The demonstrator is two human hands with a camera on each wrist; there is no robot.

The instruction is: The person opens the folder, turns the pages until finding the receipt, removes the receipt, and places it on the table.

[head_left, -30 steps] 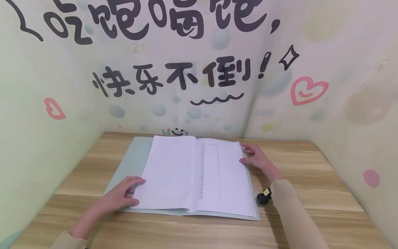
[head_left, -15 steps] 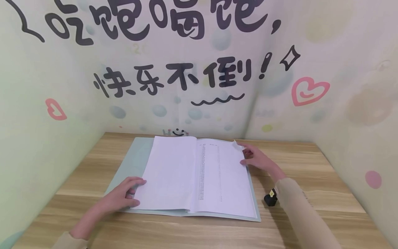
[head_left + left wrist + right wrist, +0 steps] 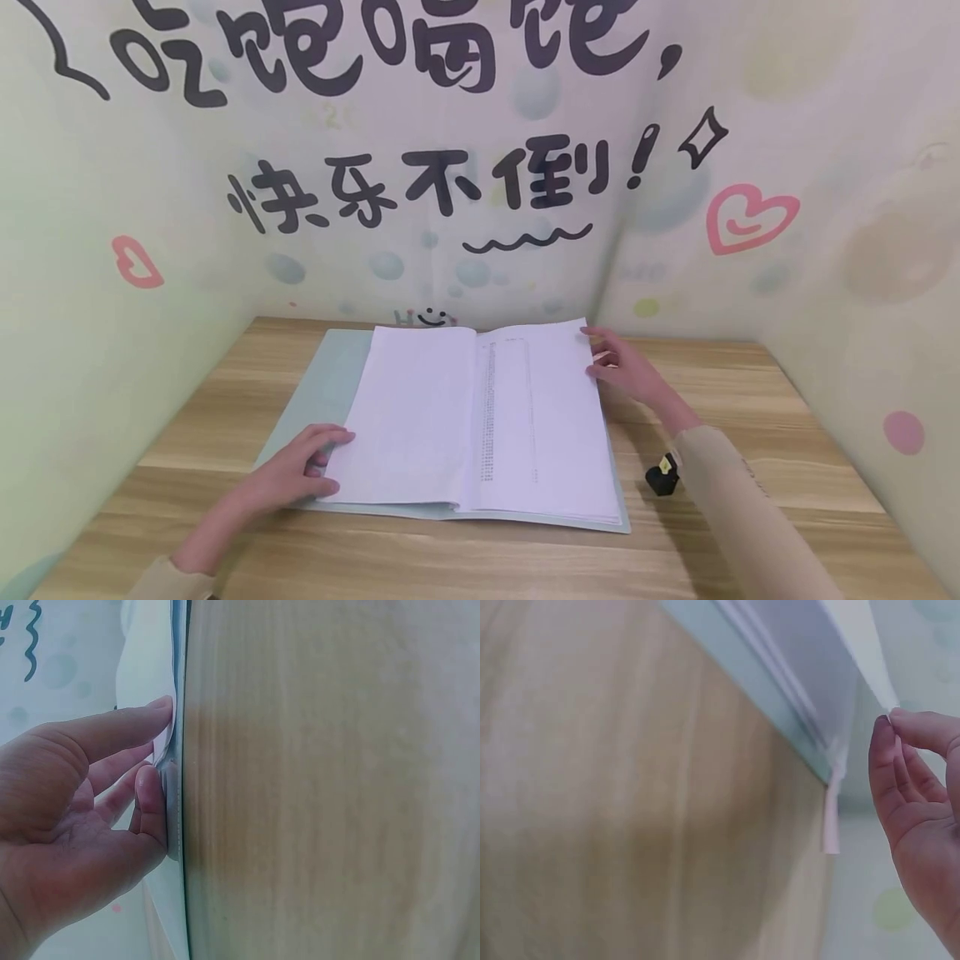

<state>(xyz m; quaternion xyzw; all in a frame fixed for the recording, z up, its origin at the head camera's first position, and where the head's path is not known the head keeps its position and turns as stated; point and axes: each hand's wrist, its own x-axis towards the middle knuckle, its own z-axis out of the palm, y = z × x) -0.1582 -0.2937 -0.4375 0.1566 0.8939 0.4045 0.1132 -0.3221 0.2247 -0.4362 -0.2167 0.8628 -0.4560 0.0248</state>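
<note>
A pale blue-green folder (image 3: 337, 367) lies open on the table with white pages in it. The left-hand page (image 3: 412, 408) is blank; the right-hand page (image 3: 555, 417) bears columns of small print. At the far right corner my right hand (image 3: 630, 371) pinches the sheet (image 3: 866, 656) between thumb and fingertip, and that corner stands raised off the pages (image 3: 814, 682) beneath. My left hand (image 3: 296, 467) rests at the left edge of the blank page, fingers loosely bent, thumb and index tips on the paper. The left wrist view shows the thumb (image 3: 124, 731) on the page edge.
The wood-grain table (image 3: 450, 558) is backed by a patterned wall (image 3: 435, 275) with large black lettering, and walls close in both sides. A small black device (image 3: 662, 477) with a yellow label shows by the right wrist. A pink strip (image 3: 831, 817) juts from the folder's corner.
My right hand has taken the upper right corner of the printed sheet, which first curled up and now stands lifted, the hand slightly higher. The left hand stays in place.
</note>
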